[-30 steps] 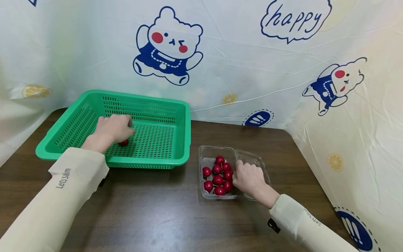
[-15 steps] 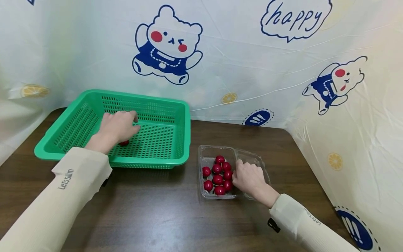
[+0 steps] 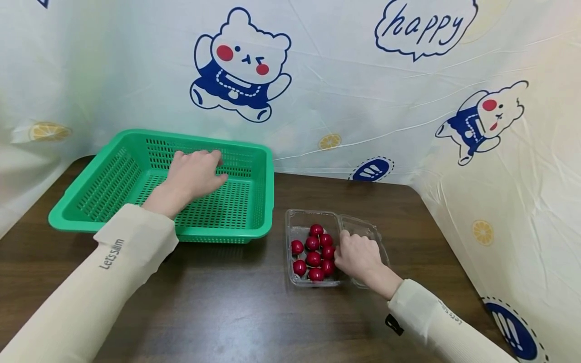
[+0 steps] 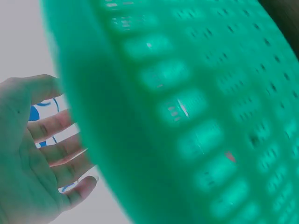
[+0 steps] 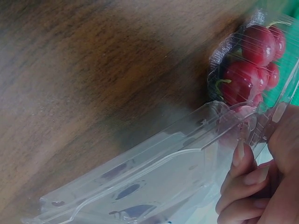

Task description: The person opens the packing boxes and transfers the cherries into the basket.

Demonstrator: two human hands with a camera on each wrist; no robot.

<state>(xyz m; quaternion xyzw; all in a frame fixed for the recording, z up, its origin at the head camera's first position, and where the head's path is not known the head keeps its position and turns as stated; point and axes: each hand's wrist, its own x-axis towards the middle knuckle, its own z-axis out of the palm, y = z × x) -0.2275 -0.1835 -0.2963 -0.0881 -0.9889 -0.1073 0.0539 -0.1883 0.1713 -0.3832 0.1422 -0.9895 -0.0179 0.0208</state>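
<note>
Left hand (image 3: 196,174) is over the green basket (image 3: 113,174), palm down, fingers spread loose and relaxed, reaching toward the far wall of the basket with nothing in its grasp. The left wrist view backs that up: open fingers (image 4: 51,128) fanned out with gaps between them, and the basket's slotted green wall (image 4: 187,116) filling most of the picture, blurred and very close. A small red speck shows through the mesh in that view, too blurred to name. From the head camera no cherry shows on the basket floor; the hand and forearm cover part of it, so I cannot tell whether one lies beneath. Over to the right hand (image 3: 358,257): it sits at the clear plastic clamshell box (image 3: 295,222), fingers curled down at the seam between the tray and its opened lid (image 3: 367,232), right beside the fruit. The right wrist view shows the fingertips (image 5: 240,156) pressed against the transparent plastic edge, so the hand holds the box at the hinge. The cherries (image 3: 313,252), glossy dark red, are bunched in the tray half, a cluster of about nine, some with stems showing. The box stands on the dark wooden table (image 3: 236,312), just right of the basket and nearer the person. Both forearms wear cream sleeves (image 3: 113,282). A white cloth (image 3: 363,91) printed with blue bears hangs behind.
</note>
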